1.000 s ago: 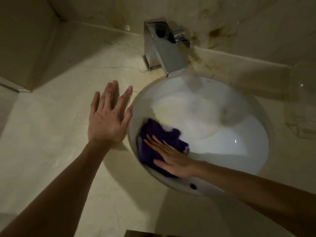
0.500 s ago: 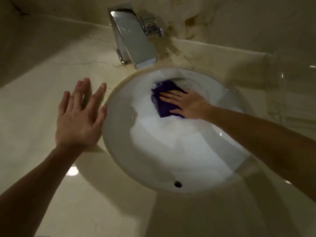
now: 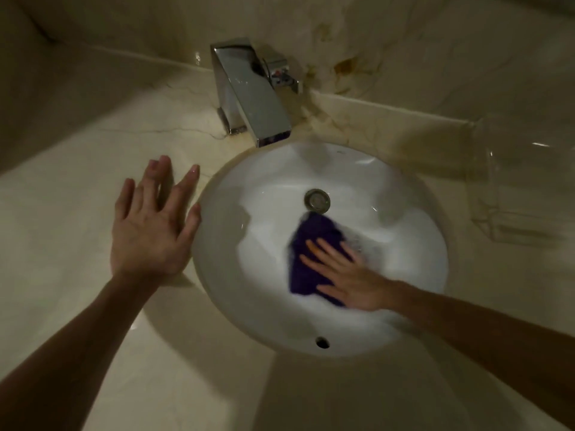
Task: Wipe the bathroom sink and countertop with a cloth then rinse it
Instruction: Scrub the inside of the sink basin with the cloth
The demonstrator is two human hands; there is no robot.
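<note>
— Where is the cloth?

— The dark purple cloth [image 3: 311,253] lies inside the round white ceramic sink basin [image 3: 264,306], on the bowl's floor just toward the near side of the round metal drain [image 3: 317,199]. It is blurred, so its folds cannot be made out.

— What holds it?

— The right hand [image 3: 345,275] lies flat on top of it, fingers spread and straight, palm pressing the fabric against the basin. It is not closed around the cloth; it pins it down with an open palm. The forearm comes in from the lower right over the basin's rim.

— And the other hand?

— The left hand [image 3: 152,225] is spread wide, palm down, on the beige marble tabletop [image 3: 77,244] just left of the sink. Its thumb reaches the basin's edge. It holds nothing.

— What else is around?

— A square chrome faucet [image 3: 252,101] stands behind the basin, its spout reaching over the far rim. No water shows from it. Brown stains mark the marble wall [image 3: 345,65] to the right of the faucet. A small dark overflow hole [image 3: 322,342] sits in the basin's near wall. At the right edge of the tabletop stands a clear, boxy container [image 3: 522,188], hard to read in the dim light.
</note>
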